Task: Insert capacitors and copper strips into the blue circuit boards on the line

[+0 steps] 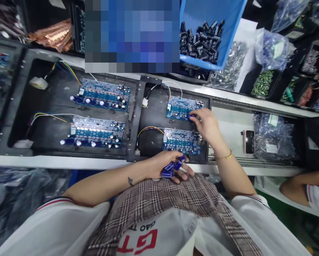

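Several blue capacitors (168,174) lie in my left hand (165,164), which is held palm up with the fingers loosely curled around them, just in front of the near right circuit board (179,140). Between the thumb and fingers of my right hand (206,124) is a single blue capacitor (190,116). It is at the front right edge of the far right circuit board (184,105); whether its leads sit in the board cannot be seen. Two boards on the left, a far one (104,93) and a near one (98,129), carry large capacitors along their front edges.
Black trays (133,117) hold the boards, with coloured wires running from them. A blue bin (228,39) of dark capacitors stands behind. On the right are a phone-like device (249,141), bagged parts (275,137) and small part bins (263,83). Another person's arm (295,188) shows at far right.
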A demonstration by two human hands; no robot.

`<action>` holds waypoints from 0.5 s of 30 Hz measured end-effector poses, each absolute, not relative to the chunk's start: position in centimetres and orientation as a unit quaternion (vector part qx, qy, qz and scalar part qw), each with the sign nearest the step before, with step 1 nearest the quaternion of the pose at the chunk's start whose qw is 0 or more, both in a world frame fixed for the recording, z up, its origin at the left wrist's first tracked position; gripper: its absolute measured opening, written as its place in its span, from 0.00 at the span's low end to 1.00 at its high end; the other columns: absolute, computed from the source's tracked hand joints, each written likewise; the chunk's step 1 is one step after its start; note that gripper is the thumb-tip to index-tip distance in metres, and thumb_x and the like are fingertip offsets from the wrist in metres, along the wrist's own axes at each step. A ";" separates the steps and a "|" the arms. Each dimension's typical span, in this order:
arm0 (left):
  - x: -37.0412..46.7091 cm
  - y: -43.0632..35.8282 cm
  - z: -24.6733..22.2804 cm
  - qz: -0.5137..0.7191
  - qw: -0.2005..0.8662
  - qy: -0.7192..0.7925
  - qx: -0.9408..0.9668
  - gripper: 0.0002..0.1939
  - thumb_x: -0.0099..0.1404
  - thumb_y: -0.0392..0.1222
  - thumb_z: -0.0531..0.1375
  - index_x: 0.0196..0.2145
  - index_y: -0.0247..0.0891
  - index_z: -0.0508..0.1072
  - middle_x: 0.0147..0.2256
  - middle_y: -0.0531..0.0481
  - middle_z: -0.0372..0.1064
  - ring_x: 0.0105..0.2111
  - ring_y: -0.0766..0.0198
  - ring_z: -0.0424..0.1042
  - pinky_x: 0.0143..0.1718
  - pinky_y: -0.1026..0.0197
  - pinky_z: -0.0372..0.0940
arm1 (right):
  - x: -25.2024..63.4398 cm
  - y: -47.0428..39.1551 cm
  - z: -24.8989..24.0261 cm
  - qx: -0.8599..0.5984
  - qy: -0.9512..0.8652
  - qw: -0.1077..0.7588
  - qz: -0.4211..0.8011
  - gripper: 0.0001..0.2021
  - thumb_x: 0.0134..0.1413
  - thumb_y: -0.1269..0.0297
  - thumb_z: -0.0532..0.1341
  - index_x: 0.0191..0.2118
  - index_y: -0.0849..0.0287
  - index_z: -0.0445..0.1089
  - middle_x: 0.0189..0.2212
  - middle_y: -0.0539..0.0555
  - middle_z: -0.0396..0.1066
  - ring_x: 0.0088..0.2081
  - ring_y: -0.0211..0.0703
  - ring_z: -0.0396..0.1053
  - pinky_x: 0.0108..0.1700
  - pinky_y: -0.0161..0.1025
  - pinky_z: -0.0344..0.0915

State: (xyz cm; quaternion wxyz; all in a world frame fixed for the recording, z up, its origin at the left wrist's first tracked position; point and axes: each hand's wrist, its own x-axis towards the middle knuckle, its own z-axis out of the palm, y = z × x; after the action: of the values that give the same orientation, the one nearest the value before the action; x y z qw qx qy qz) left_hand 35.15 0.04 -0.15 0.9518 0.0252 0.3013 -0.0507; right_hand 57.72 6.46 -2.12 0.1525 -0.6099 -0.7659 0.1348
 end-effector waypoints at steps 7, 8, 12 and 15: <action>35.0 2.9 2.3 0.132 0.928 0.345 -0.048 0.11 0.70 0.44 0.57 0.38 0.32 0.71 0.26 0.56 0.58 0.17 0.77 0.58 0.12 0.76 0.47 | 57.1 6.6 -1.4 -0.609 -0.772 0.141 0.114 0.10 0.65 0.60 0.56 0.43 0.57 0.74 0.38 0.58 0.75 0.43 0.51 0.70 0.49 0.50 0.66; 35.0 3.4 2.5 0.153 0.925 0.345 -0.052 0.10 0.70 0.43 0.58 0.38 0.31 0.72 0.26 0.56 0.58 0.18 0.78 0.57 0.12 0.76 0.46 | 57.1 6.6 -1.3 -0.611 -0.772 0.135 0.112 0.11 0.65 0.60 0.56 0.43 0.57 0.74 0.38 0.58 0.75 0.42 0.51 0.70 0.48 0.49 0.67; 35.1 4.8 3.3 0.199 0.909 0.362 -0.047 0.10 0.70 0.39 0.57 0.40 0.29 0.75 0.27 0.55 0.59 0.19 0.78 0.59 0.12 0.76 0.47 | 56.9 6.6 -0.8 -0.615 -0.774 0.106 0.107 0.11 0.65 0.59 0.57 0.43 0.58 0.74 0.37 0.58 0.74 0.39 0.49 0.71 0.44 0.46 0.68; 35.3 5.6 3.7 0.205 0.898 0.389 -0.030 0.09 0.70 0.37 0.57 0.42 0.29 0.75 0.30 0.52 0.63 0.20 0.77 0.62 0.12 0.75 0.49 | 56.9 6.7 -1.1 -0.614 -0.777 0.100 0.099 0.11 0.66 0.59 0.57 0.43 0.59 0.74 0.37 0.58 0.75 0.40 0.50 0.71 0.45 0.47 0.69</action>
State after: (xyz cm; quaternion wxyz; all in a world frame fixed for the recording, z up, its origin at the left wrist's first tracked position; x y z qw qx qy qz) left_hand 35.33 5.59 3.70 0.8977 -0.0301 0.3891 0.2046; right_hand 56.93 6.69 -1.13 0.1003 -0.6142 -0.7765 0.0990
